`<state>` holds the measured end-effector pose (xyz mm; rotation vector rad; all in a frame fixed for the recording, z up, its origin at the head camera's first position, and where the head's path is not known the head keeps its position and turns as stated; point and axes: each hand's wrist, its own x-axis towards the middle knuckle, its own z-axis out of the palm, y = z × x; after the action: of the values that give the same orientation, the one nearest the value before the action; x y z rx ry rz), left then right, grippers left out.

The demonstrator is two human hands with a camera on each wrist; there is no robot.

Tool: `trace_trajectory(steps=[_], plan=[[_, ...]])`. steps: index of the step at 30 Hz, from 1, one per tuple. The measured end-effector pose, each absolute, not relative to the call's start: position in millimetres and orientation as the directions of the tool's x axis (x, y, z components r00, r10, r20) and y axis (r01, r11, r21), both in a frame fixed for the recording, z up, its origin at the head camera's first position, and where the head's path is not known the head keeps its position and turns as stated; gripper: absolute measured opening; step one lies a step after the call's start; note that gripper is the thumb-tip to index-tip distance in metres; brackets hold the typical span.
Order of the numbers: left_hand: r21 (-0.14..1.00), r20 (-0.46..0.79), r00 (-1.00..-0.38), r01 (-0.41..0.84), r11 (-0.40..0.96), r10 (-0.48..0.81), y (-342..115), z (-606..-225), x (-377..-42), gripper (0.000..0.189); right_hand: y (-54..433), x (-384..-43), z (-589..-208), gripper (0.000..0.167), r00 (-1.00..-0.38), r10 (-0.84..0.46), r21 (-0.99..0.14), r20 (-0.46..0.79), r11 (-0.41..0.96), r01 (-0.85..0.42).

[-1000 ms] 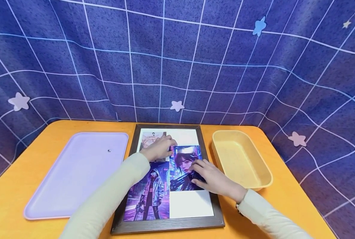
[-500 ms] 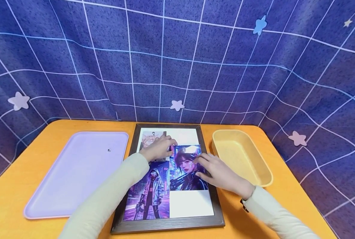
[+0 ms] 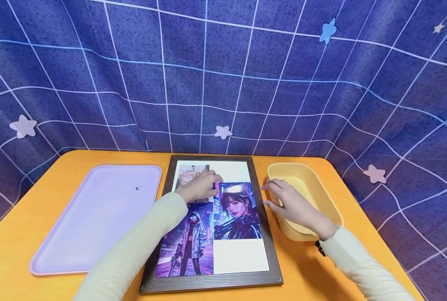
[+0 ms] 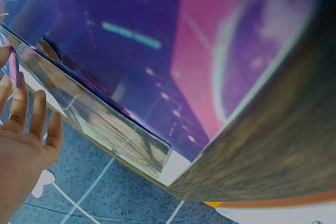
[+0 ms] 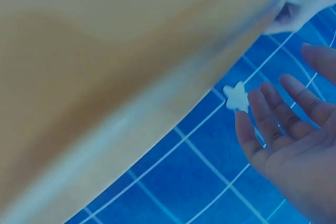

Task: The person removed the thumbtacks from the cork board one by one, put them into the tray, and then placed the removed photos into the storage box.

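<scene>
My left hand [image 3: 198, 188] reaches over the dark picture frame [image 3: 212, 285] and pinches the upper left corner of a glossy photo print [image 3: 238, 223], a portrait of a dark-haired figure. In the left wrist view that hand [image 4: 23, 142] has its thumb and a finger at a small pink-purple edge. The portrait print lies over the frame's white inside. My right hand [image 3: 291, 202], fingers loosely spread and holding nothing, is over the near left rim of the yellow bin. Its palm [image 5: 299, 150] and relaxed fingers show in the right wrist view.
A second print, a hooded figure [image 3: 191, 240], fills the frame's lower left. Partly under my left arm is a pinkish print [image 3: 187, 173]. To the left lies a lilac tray [image 3: 103, 217] with a small shiny thing [image 3: 137, 188]; the yellow bin [image 3: 326, 205] stands right.
My right hand has left the portrait print and moved right, to over the yellow bin's rim. The left hand stays at the print's upper corner, and the prints stay in place.
</scene>
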<state>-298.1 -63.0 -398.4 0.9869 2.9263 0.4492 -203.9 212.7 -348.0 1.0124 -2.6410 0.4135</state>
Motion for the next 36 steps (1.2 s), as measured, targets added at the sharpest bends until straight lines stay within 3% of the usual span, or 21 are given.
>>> trace_trajectory(steps=[16,30,36], plan=[[0.313,0.053,-0.804,0.577,0.754,0.593,-66,-402,-305,0.036,269,-219,-351,0.025,-0.76,-0.526,-0.23,0.381,0.743,-0.629],[0.335,0.062,-0.799,0.581,0.742,0.598,-66,-399,-299,0.035,311,-223,-353,0.022,-0.863,-0.4,-0.325,0.309,0.808,-0.491],[0.323,0.081,-0.796,0.59,0.74,0.6,-67,-402,-300,0.035,325,-225,-353,0.022,-0.851,-0.379,-0.3,0.364,0.817,-0.492]])
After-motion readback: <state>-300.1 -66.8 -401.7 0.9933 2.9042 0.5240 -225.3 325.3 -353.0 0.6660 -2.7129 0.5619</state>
